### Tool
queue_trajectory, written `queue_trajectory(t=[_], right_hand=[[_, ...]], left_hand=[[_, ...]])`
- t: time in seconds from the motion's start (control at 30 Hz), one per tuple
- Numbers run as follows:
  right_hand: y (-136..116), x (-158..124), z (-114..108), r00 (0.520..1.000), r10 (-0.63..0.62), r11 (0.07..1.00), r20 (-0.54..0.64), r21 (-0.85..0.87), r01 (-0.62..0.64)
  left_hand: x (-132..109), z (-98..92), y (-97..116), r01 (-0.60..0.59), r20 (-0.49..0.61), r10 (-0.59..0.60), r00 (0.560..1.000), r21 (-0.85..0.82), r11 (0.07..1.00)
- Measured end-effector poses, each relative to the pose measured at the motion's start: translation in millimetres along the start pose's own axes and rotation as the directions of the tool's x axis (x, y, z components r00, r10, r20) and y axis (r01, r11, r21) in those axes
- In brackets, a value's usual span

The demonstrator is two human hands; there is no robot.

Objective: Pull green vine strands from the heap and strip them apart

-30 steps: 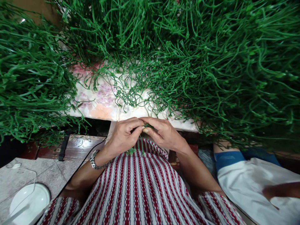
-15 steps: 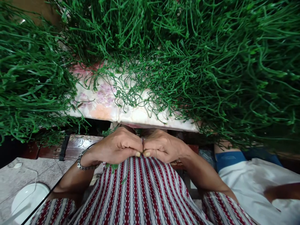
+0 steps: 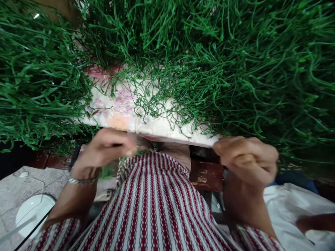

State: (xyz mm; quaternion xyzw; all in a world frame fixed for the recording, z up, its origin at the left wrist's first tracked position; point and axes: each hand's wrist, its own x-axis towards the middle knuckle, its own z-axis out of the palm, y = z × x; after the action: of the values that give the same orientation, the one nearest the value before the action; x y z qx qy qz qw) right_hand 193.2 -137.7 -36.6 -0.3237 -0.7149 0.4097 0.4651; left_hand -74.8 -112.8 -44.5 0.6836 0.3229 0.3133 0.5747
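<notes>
My left hand (image 3: 106, 148), blurred by motion, is closed with its fingers curled, just below the table edge on the left. Some green bits hang beneath it by the wrist. My right hand (image 3: 247, 158) is closed in a fist at the right end of the bare table edge, close to the stems there. What either hand holds, if anything, cannot be made out. Thin, curly green stems (image 3: 230, 90) with small forked tips are heaped over the table. Another heap of green stems (image 3: 42, 80) lies on the left.
A flowered white table cover (image 3: 154, 124) shows between the heaps. Striped red and white cloth (image 3: 157, 202) covers my lap. A reddish bench (image 3: 206, 174) runs below the table. On the floor at left is a round white object (image 3: 35, 212). A person in white clothing (image 3: 288, 205) sits at right.
My hands were together at the middle of my lap, thumbs and fingers pinched. They have moved wide apart, the left one leftward and the right one rightward and slightly up.
</notes>
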Motion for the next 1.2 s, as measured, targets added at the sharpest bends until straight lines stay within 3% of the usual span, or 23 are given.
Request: queue_trajectory(t=[0.03, 0.1, 0.17, 0.27, 0.4, 0.5, 0.6, 0.7, 0.93, 1.07, 1.2], right_hand=[[-1, 3, 1, 0.995, -0.030, 0.997, 0.096, -0.061, 0.036], [2, 10, 10, 0.980, 0.044, 0.978, 0.196, -0.209, -0.002], [9, 15, 24, 0.983, 0.153, 0.951, 0.101, -0.286, -0.118], [23, 18, 42, 0.962, 0.272, 0.915, 0.019, -0.314, -0.252], [33, 13, 49, 0.954, 0.288, 0.911, 0.087, -0.331, -0.245], [35, 8, 50, 0.958, 0.266, 0.915, 0.105, -0.339, -0.217], [37, 5, 51, 0.977, 0.199, 0.936, 0.083, -0.312, -0.164], [39, 1, 52, 0.990, 0.132, 0.943, 0.048, -0.313, -0.110], [42, -2, 51, 0.998, 0.044, 0.896, 0.042, -0.444, -0.021], [47, -3, 58, 0.998, 0.005, 0.960, 0.069, -0.278, 0.014], [50, -7, 66, 0.998, 0.067, 0.974, 0.006, -0.217, -0.064]], left_hand=[[3, 2.8, -1, 0.046, -0.025, -0.045, 0.999, 0.023, 0.999], [12, 14.6, -6, 0.066, -0.099, -0.064, 0.993, 0.021, 0.998], [21, 29.7, -13, 0.089, -0.216, -0.085, 0.973, 0.007, 0.996], [25, 46.6, -25, 0.105, -0.284, -0.126, 0.950, -0.086, 0.991], [20, 51.9, -34, 0.059, -0.301, -0.138, 0.943, -0.259, 0.964], [16, 50.1, -32, 0.077, -0.234, -0.155, 0.960, -0.312, 0.947], [15, 49.0, -29, 0.087, -0.225, -0.126, 0.966, -0.174, 0.981], [16, 49.8, -31, 0.032, -0.263, -0.022, 0.965, 0.034, 0.999], [15, 53.9, -27, -0.047, -0.294, 0.153, 0.943, 0.337, 0.940], [14, 54.8, -24, -0.092, -0.275, 0.178, 0.945, 0.297, 0.951], [16, 58.8, -28, -0.067, -0.375, 0.119, 0.919, 0.149, 0.987]])
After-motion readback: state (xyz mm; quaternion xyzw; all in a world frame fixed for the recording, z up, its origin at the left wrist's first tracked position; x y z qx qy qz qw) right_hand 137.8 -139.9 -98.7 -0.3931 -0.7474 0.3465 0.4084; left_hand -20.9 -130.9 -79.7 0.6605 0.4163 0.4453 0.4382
